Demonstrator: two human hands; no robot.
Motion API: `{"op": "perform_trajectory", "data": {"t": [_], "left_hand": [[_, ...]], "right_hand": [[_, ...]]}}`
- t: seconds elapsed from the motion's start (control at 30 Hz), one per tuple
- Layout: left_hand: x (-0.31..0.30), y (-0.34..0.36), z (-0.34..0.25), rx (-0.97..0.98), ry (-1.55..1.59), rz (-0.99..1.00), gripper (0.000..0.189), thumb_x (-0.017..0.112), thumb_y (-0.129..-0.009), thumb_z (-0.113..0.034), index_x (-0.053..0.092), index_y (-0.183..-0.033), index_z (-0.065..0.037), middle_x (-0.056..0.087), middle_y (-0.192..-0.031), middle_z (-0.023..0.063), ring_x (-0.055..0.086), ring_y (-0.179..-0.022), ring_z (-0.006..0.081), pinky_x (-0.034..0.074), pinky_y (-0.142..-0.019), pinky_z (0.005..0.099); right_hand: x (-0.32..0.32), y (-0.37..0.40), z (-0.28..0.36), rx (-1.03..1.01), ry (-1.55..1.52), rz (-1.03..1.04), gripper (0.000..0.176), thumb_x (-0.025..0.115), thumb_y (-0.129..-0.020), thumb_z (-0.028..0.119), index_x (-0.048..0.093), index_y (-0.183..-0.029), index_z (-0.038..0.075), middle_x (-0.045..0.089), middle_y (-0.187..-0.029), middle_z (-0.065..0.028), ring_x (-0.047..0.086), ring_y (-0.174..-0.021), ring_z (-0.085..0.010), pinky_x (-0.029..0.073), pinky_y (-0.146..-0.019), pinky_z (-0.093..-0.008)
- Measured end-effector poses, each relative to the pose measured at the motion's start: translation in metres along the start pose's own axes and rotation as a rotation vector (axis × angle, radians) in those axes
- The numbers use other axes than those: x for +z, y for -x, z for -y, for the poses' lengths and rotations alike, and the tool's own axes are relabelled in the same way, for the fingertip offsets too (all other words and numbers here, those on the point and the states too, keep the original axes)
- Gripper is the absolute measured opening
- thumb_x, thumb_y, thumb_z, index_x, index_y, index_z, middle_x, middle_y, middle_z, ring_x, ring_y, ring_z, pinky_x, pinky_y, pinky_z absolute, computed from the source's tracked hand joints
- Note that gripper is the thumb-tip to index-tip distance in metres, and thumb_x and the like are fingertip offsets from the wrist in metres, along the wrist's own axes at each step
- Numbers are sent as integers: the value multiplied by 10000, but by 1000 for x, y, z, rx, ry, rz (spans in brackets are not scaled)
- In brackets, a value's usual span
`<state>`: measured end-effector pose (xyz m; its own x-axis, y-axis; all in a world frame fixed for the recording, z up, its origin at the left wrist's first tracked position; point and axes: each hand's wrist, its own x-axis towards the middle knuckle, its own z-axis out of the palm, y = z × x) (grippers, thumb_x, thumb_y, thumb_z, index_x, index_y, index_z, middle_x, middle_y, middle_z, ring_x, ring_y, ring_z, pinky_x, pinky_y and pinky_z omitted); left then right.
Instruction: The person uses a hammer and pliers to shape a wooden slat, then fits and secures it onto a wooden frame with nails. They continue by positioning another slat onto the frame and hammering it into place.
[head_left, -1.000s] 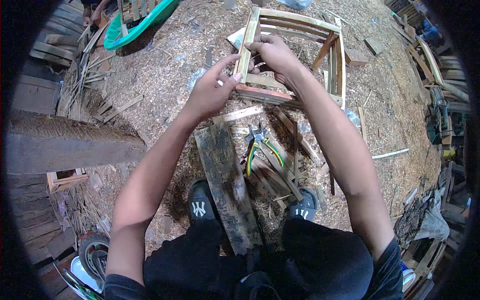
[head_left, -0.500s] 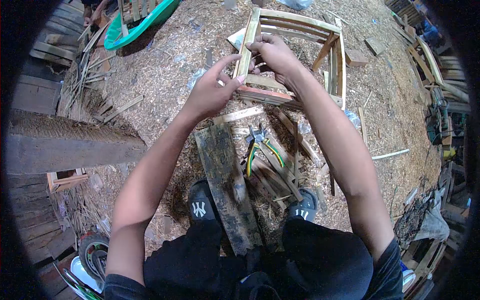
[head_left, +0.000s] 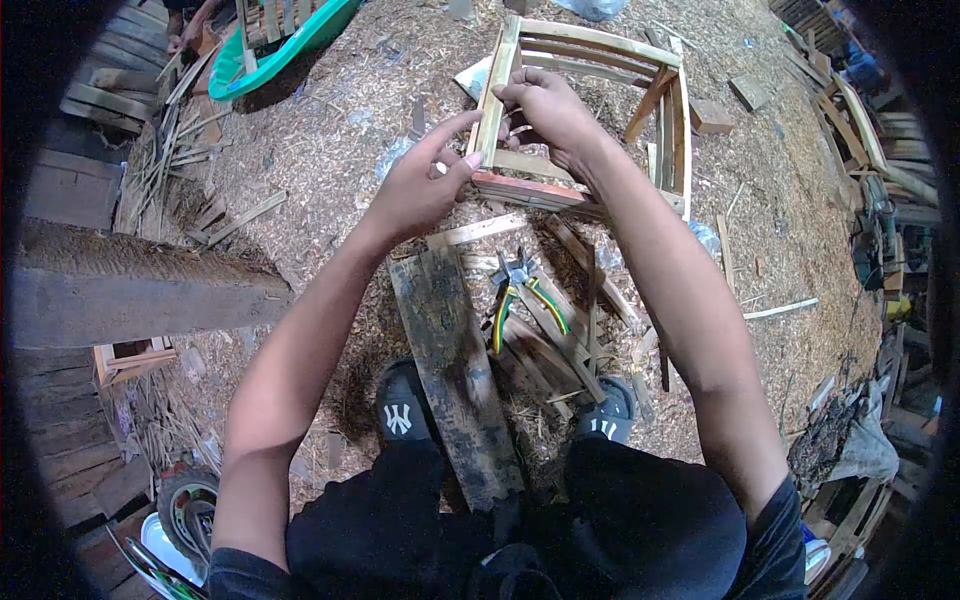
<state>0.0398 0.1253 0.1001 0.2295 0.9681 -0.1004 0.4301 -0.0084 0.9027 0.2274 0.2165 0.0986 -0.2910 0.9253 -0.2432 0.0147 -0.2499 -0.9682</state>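
A small open wooden frame point(head_left: 600, 40) of pale slats, with a reddish slat on its near side, lies at the top centre. My right hand point(head_left: 550, 115) is at its left side, fingers curled round the left slat. Beside the same slat, my left hand point(head_left: 425, 185) has thumb and forefinger spread apart, the thumb tip touching the frame's near left corner. Pliers point(head_left: 530, 295) with green and yellow handles lie on wood scraps below the frame, their jaws toward it.
A dark worn plank point(head_left: 445, 350) runs between my feet. At the left is a thick beam point(head_left: 150, 290); a green basin point(head_left: 285, 65) stands at the upper left. Parts of other people show at the top left and upper right edges.
My left thumb has shifted very slightly on the frame's corner. The frame, pliers and my right hand look nearly the same.
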Motion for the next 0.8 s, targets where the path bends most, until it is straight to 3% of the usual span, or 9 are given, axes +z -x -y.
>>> {"op": "perform_trajectory", "data": {"t": [0.07, 0.1, 0.17, 0.5, 0.6, 0.67, 0.8], "left_hand": [[-1, -2, 7, 58, -60, 12, 545, 591, -1015, -170, 454, -1541, -144, 631, -1082, 48, 553, -862, 99, 500, -799, 281], [1, -4, 10, 58, -60, 13, 545, 591, -1015, -170, 454, -1541, -144, 631, -1082, 48, 553, -862, 99, 500, -799, 281], [3, -6, 16, 134, -38, -58, 576, 647, -982, -207, 477, -1531, -170, 618, -782, 28, 592, -788, 97, 500, -767, 287], [3, -6, 18, 135, -94, -71, 576, 639, -975, -202, 484, -1528, -168, 634, -803, 50, 620, -815, 133, 512, -843, 329], [4, -7, 18, 194, -94, -94, 576, 641, -972, -199, 488, -1526, -174, 625, -797, 41, 609, -793, 122, 512, -809, 320], [4, -5, 14, 34, -2, -45, 576, 640, -971, -191, 490, -1526, -183, 611, -790, 29, 591, -765, 107, 507, -766, 302], [3, -6, 11, 41, -64, -63, 576, 637, -971, -182, 490, -1528, -201, 600, -781, 16, 576, -746, 95, 499, -735, 289]], "right_hand": [[-2, -5, -4, -9, -8, 3, 115, 584, -1011, 115, 585, -1066, 15, 633, -764, -76, 633, -609, -140, 495, -485, -264], [-2, -3, -3, -8, -8, 3, 115, 584, -1011, 115, 585, -1066, 15, 633, -764, -76, 633, -609, -140, 495, -485, -264], [0, -1, 0, -22, 13, 1, 82, 577, -1013, 107, 583, -1030, 26, 628, -742, -73, 627, -597, -139, 493, -485, -265], [0, 2, 2, 17, 31, -4, 121, 601, -1014, 148, 590, -1028, 28, 642, -753, -72, 636, -606, -136, 498, -497, -261], [1, -1, 0, 9, 43, -6, 112, 602, -1012, 138, 591, -1027, 27, 643, -757, -73, 636, -605, -138, 502, -494, -264], [1, -1, -1, 13, -3, -18, 114, 610, -1010, 136, 596, -1041, 27, 644, -761, -76, 636, -605, -138, 502, -486, -262], [1, -1, 0, 18, 10, -34, 126, 612, -1013, 140, 599, -1058, 24, 643, -764, -76, 632, -601, -134, 503, -481, -260]]}}
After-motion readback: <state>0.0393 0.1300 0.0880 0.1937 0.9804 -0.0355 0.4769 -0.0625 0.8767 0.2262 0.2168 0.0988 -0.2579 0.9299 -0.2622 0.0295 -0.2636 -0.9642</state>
